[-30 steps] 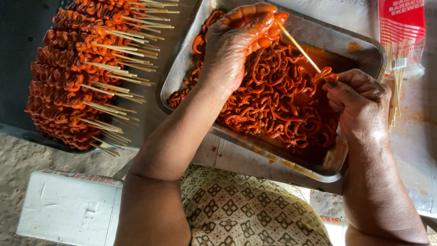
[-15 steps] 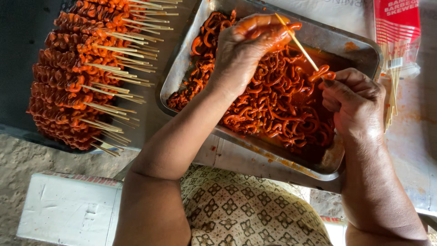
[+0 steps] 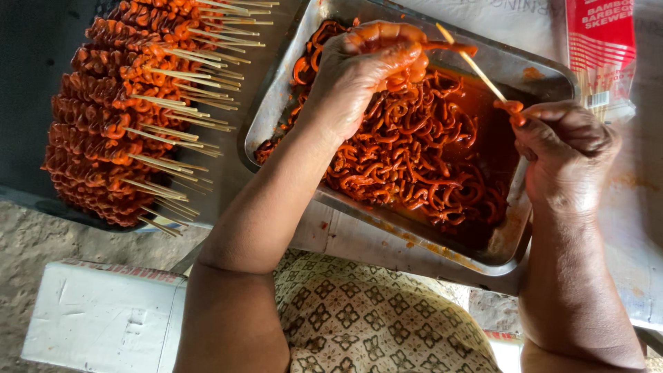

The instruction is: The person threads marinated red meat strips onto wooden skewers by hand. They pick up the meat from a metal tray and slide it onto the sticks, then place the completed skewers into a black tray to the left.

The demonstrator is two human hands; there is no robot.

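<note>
Seen from above at a skewering bench (image 3: 642, 228): left hand (image 3: 362, 72) closed around a curl of orange-red marinated meat over the far end of a metal tray (image 3: 276, 114), feeding it onto the tip of a bamboo skewer (image 3: 473, 63). Right hand (image 3: 566, 155) clenched on the skewer's near end at the tray's right rim, a small bit of meat already sitting just above the knuckles. Inside the tray, a tangled heap of marinated strips (image 3: 414, 162) in dark red sauce, filling most of the pan. Left of the tray and well apart from it, a tall stack of finished skewers (image 3: 117, 117), sticks fanned toward the tray. Beyond the tray's far right corner, a red packet of spare skewers (image 3: 601, 52). Below the tray, a patterned cloth lap (image 3: 373, 324) and a white box (image 3: 103, 318). Likely hazards, judging from the grip: sauce-slick fingers so close to the pointed tip, risking a prick if the meat gives way suddenly; a thin stick bending or snapping under a hard push; the loose curl slipping off into the sauce; drips from the tray's near edge onto the lap.
</note>
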